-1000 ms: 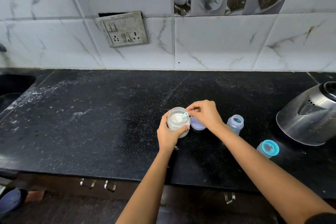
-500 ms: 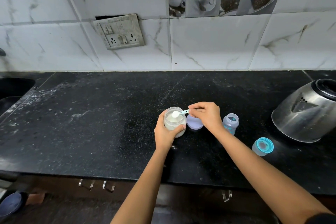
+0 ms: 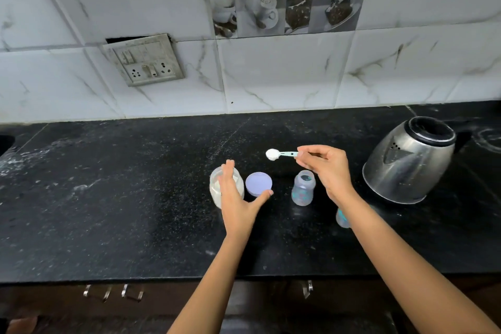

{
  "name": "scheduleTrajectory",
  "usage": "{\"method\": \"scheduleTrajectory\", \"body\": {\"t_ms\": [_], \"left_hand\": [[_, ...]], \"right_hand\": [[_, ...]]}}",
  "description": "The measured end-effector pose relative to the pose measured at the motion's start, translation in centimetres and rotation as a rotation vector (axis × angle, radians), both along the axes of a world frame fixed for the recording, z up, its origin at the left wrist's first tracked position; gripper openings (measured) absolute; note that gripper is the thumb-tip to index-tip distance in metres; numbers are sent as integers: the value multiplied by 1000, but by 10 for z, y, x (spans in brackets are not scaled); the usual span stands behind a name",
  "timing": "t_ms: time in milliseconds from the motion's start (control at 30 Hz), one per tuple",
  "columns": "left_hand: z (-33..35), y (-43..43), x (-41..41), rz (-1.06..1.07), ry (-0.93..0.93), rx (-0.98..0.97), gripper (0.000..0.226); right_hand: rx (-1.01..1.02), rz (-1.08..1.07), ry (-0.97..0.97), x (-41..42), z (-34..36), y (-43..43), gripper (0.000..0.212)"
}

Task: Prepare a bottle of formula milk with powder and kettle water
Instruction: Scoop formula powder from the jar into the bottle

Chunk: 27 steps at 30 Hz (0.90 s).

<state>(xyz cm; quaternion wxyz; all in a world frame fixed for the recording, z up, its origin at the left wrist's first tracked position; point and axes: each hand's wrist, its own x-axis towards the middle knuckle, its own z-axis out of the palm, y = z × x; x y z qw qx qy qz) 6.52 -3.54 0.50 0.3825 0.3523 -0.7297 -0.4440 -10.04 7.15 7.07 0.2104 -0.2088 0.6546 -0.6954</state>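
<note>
A clear jar of white formula powder [image 3: 215,189] stands on the black counter [image 3: 122,198]. My left hand [image 3: 238,198] is over it with fingers straight and thumb spread, no longer gripping it. The jar's lilac lid [image 3: 258,184] lies just right of it. My right hand [image 3: 324,168] pinches the handle of a teal scoop [image 3: 279,154] heaped with white powder, held in the air above and left of the open baby bottle [image 3: 303,187]. The steel kettle [image 3: 409,163] stands lidless at the right.
The bottle's cap with teal ring [image 3: 342,218] lies on the counter, mostly hidden behind my right forearm. A switch and socket plate [image 3: 145,61] hangs on the tiled wall. The sink edge [image 3: 5,144] is at far left. Drawer handles [image 3: 113,291] sit below the counter's front edge.
My right hand lifted the heaped scoop out of the jar and moved it right, toward the bottle. My left hand released the jar and opened. The camera tilted up a little.
</note>
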Motion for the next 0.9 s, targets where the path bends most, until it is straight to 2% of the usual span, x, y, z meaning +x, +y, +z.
{"method": "scheduleTrajectory", "body": {"t_ms": [167, 400, 700, 900], "left_hand": [[-2, 34, -26, -170, -60, 29, 99], [-22, 43, -63, -272, -237, 210, 99], [-32, 42, -90, -305, -219, 271, 92], [-37, 38, -95, -305, -197, 270, 69]], "right_hand": [[16, -57, 40, -22, -4, 39, 14], [128, -96, 62, -38, -17, 60, 15], [192, -98, 100, -38, -24, 61, 15], [246, -71, 134, -38, -30, 56, 14]]}}
